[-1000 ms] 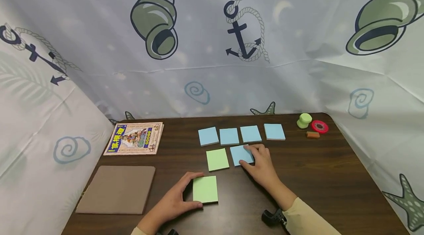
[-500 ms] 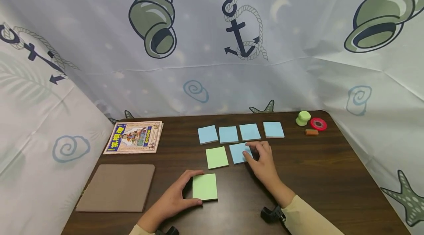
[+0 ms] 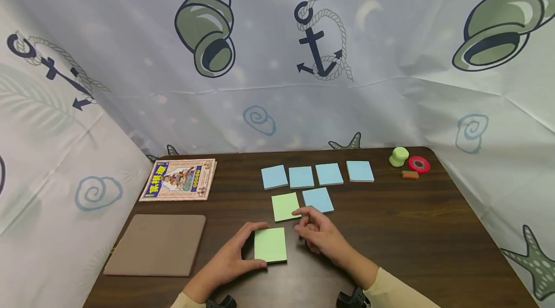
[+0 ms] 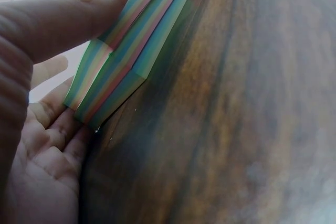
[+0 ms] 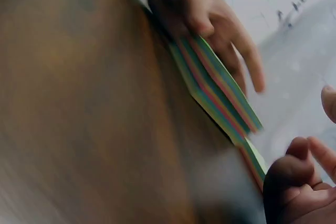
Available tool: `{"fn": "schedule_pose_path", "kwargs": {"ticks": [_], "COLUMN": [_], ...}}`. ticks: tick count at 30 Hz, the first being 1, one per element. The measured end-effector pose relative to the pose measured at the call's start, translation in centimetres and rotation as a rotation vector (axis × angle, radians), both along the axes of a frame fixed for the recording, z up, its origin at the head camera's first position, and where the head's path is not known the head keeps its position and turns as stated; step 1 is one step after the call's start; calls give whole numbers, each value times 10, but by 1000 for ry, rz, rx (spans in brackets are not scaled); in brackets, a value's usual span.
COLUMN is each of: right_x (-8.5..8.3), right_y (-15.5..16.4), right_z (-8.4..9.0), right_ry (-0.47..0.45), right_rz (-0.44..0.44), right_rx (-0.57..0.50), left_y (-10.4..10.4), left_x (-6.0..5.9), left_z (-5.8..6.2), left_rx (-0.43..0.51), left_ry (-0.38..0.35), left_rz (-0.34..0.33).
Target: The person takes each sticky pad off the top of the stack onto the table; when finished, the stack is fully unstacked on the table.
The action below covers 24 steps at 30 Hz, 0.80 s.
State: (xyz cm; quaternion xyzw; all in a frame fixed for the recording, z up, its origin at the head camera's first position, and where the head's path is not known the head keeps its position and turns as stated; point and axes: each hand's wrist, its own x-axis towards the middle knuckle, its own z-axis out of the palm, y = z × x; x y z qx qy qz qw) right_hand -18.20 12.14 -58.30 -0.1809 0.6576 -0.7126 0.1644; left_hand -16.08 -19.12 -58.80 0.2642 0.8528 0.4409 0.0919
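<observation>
My left hand (image 3: 230, 261) holds a stack of sticky notes (image 3: 270, 245), green on top, with the thumb at its near edge and fingers at its far edge. Striped multicoloured sides of this stack (image 4: 121, 56) show in the left wrist view, its layers slightly offset. My right hand (image 3: 326, 239) is above the table to the right of the stack, fingers loosely bent and holding nothing. Its index fingertip appears over the right corner of another green sticky note pad (image 3: 284, 206); contact cannot be told. Beside that pad lies a blue sticky note pad (image 3: 316, 199).
Several blue pads (image 3: 301, 177) form a row along the back. A booklet (image 3: 179, 180) and a brown flat rectangular board (image 3: 156, 245) lie at left. At the back right are a green knob-like piece (image 3: 398, 156), a red ring (image 3: 418, 164) and a small brown block (image 3: 409, 175).
My right hand has let go of the blue pad and moved left and nearer, toward the green stack. The left hand stays at the stack.
</observation>
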Motion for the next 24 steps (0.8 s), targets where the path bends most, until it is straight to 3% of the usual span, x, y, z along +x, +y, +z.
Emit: {"fn": "schedule_pose_path", "kwargs": {"ticks": [4,10,13,19,24], "right_x": [8,14,14,10,9], "right_y": [-9,-16,-17,-16,-16], "right_z": [-2,-1,-2,-3,-3], "right_ry": [-7,149,215,228,174], "right_rz": [85,115,117,135,152], "right_rx": [44,294,364,385,368], "left_y": [1,1,1,2,1], "left_x": [0,0,0,0,0], "left_z": [0,-1,-1,0,-3], "left_rx": [15,11,3,1,-3], "left_ry": [2,11,16,6,26], "left_rz": [-10,-16,-14,-11,-8]}}
